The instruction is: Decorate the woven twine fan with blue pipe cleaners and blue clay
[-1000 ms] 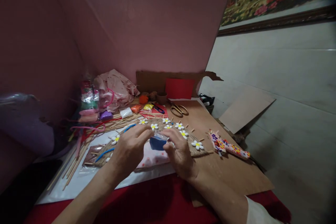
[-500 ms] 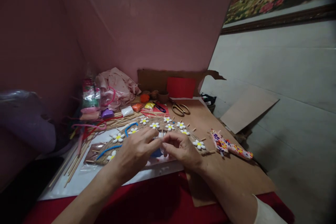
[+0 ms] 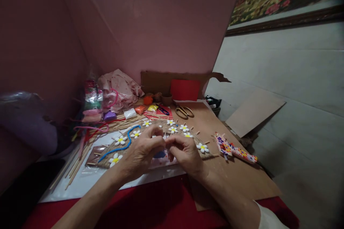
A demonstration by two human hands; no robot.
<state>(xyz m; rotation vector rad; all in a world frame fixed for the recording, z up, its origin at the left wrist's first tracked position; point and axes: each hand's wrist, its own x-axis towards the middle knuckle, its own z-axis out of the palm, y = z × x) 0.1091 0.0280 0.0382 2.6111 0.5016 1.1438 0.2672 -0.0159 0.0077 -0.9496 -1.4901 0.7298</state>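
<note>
My left hand point(image 3: 145, 146) and my right hand point(image 3: 184, 152) meet fingertip to fingertip in front of me. Both are pinched closed, and whatever lies between the fingers is too small or hidden to make out. Under them lies an arched twine-wrapped piece point(image 3: 106, 162) with short sticks poking out of its outer edge. White clay flowers point(image 3: 119, 140) with yellow centres dot it. A wavy blue strip point(image 3: 127, 146) runs along its left part. Something blue point(image 3: 159, 154) shows below my fingers, partly covered by my hands.
Gold-handled scissors point(image 3: 183, 110) lie behind the arch, near a dark cutter point(image 3: 162, 110) and small clay packets point(image 3: 139, 109). Thin sticks point(image 3: 76, 164) spread along the left. A flower-patterned cloth piece point(image 3: 234, 149) rests on the brown board point(image 3: 242, 179) at right. Pink cloth point(image 3: 122, 91) is heaped behind.
My left hand has drawn slightly back and its wrist has tilted, uncovering more of the blue strip and a flower. Both hands stay pinched together.
</note>
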